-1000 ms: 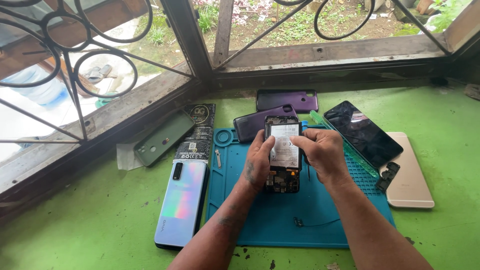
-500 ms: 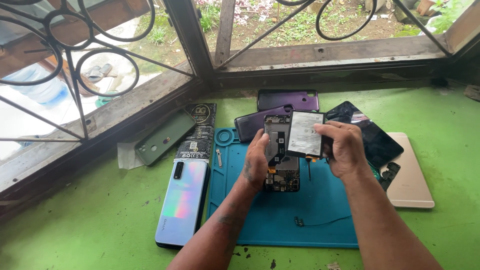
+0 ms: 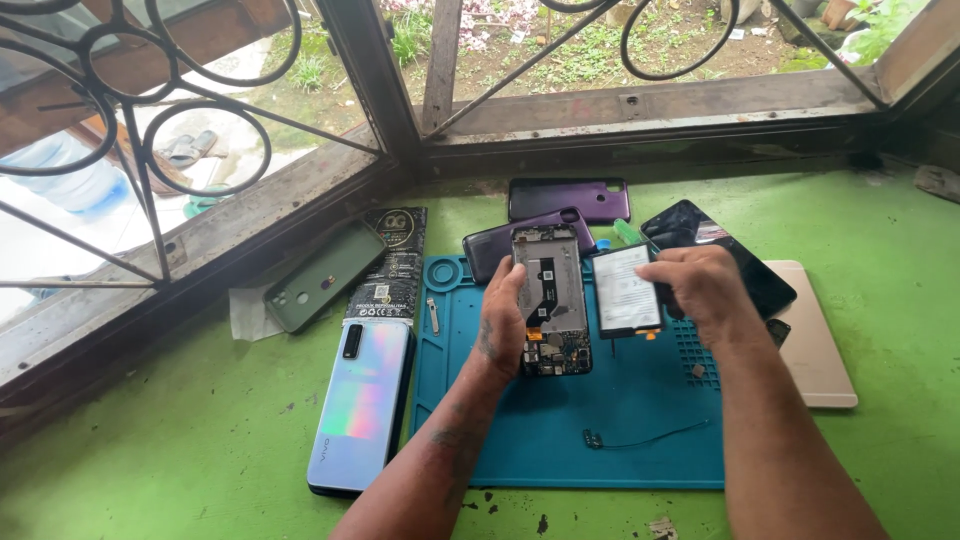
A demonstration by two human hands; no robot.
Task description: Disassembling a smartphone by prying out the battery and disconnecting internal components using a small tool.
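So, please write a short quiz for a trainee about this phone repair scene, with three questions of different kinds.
1. True or false: the battery sits inside the open phone.
2. Which hand holds the battery? A) left B) right
3. Fill in: the open phone lies on a blue ____.

Key:
1. False; the right hand holds it beside the phone, to its right.
2. B; the left hand steadies the phone's left edge.
3. Mat.

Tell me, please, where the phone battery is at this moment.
In the head view the battery is just right of centre, held in the right hand above the blue mat, beside the opened phone that the left hand steadies.
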